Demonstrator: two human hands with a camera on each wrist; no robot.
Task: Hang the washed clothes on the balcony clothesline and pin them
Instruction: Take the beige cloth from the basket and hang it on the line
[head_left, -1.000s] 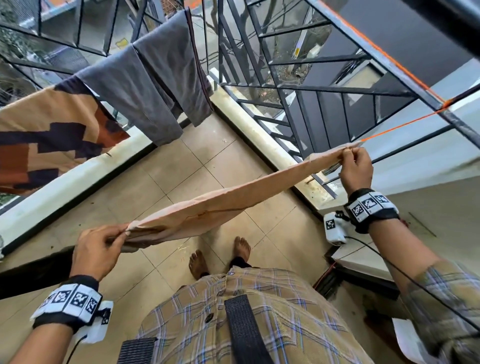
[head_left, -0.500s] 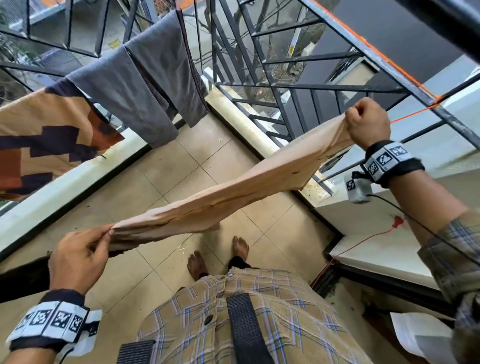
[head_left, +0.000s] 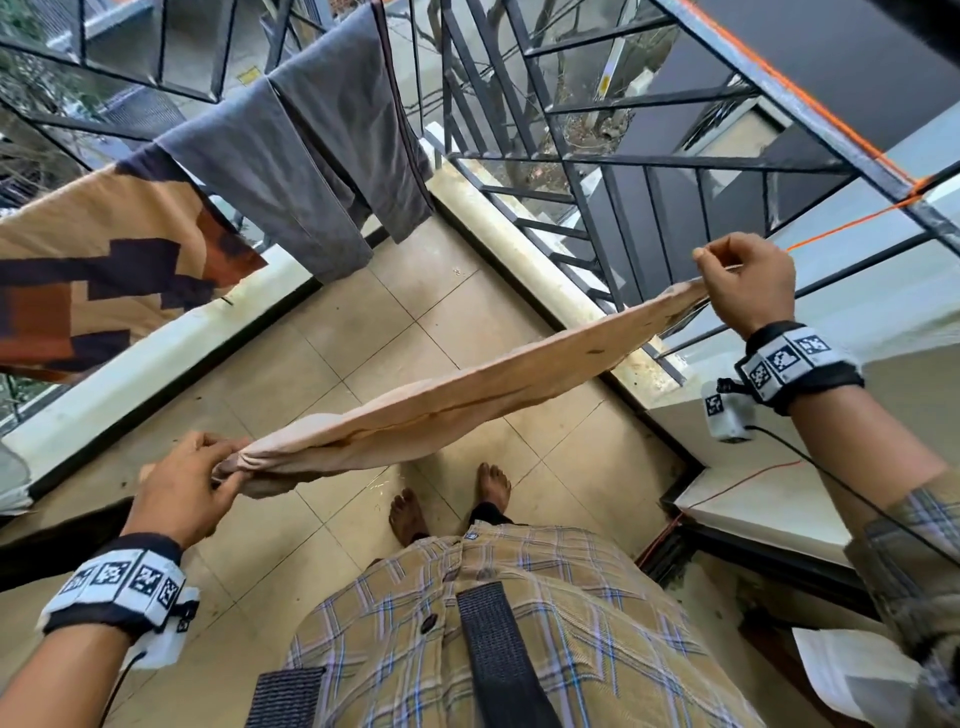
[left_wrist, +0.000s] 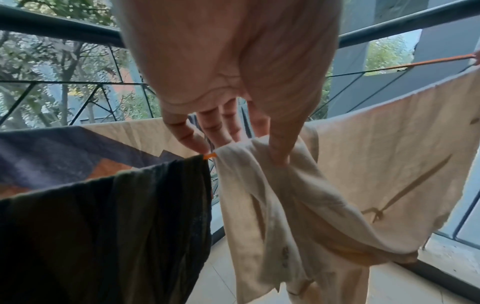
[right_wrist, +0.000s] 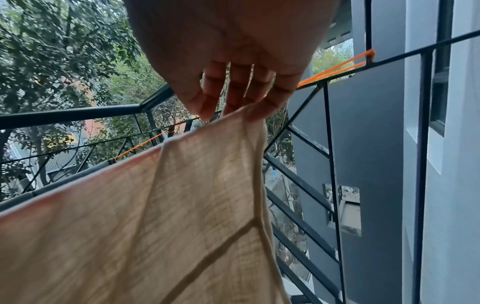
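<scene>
Right now the left hand (head_left: 179, 493) pinches one bunched end of the cream cloth (head_left: 467, 395) and the right hand (head_left: 748, 283) pinches the other end, so the cloth is stretched between them along the orange clothesline (head_left: 852, 228). Both hands are far apart, the right one higher up by the black railing (head_left: 675, 161). Just beside the left hand a dark garment (left_wrist: 103, 226) hangs on the line, and gray clothes (head_left: 322, 156) and a patterned cloth (head_left: 104, 270) hang on the far railing.

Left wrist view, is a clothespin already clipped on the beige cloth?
No, the beige cloth shows no clothespin; only the left hand pinches its bunched end.
</scene>
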